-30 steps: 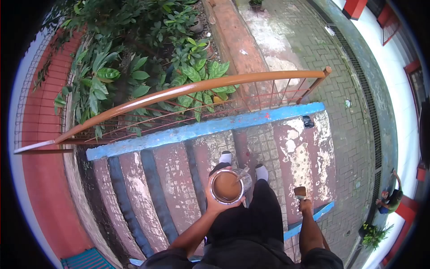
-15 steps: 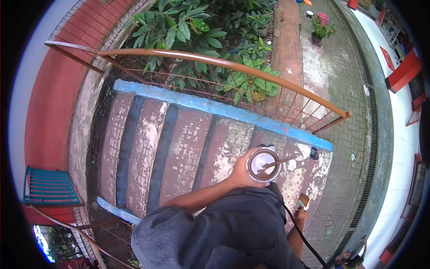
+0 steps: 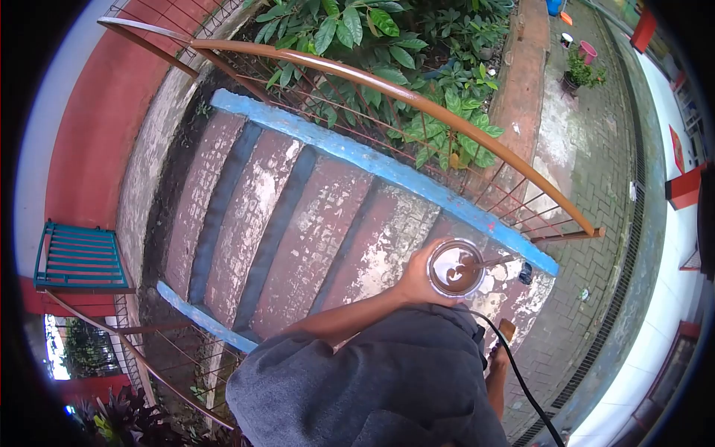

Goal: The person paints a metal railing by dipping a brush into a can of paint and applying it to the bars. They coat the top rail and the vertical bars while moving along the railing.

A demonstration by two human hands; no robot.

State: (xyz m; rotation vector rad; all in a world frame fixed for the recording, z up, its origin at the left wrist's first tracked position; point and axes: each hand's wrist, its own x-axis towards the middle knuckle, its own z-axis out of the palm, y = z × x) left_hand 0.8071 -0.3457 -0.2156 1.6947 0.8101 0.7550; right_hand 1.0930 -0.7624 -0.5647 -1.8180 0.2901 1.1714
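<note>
My left hand (image 3: 418, 277) is wrapped round an open can (image 3: 456, 268) of brown paint, held in front of my body. A brown-coated stick (image 3: 495, 261) leans out over the can's right rim. Lower right, my right hand (image 3: 499, 356) is closed on a paintbrush (image 3: 506, 329), whose brown bristle end points up. Part of that hand is hidden behind the dark cable. Beyond the can runs a metal handrail (image 3: 402, 93), orange-brown and glossy along its length.
Worn steps (image 3: 313, 231) with a blue edge (image 3: 335, 149) lie below me. A black object (image 3: 526, 274) rests near the stair corner. Leafy plants (image 3: 372, 37) grow behind the railing. A black cable (image 3: 521, 369) crosses at lower right. Potted plant (image 3: 581, 73) stands on the paving.
The view has turned and shifted, so the stairs and railing appear more tilted. The can and both hands sit slightly further right; the paint surface in the can looks darker.
</note>
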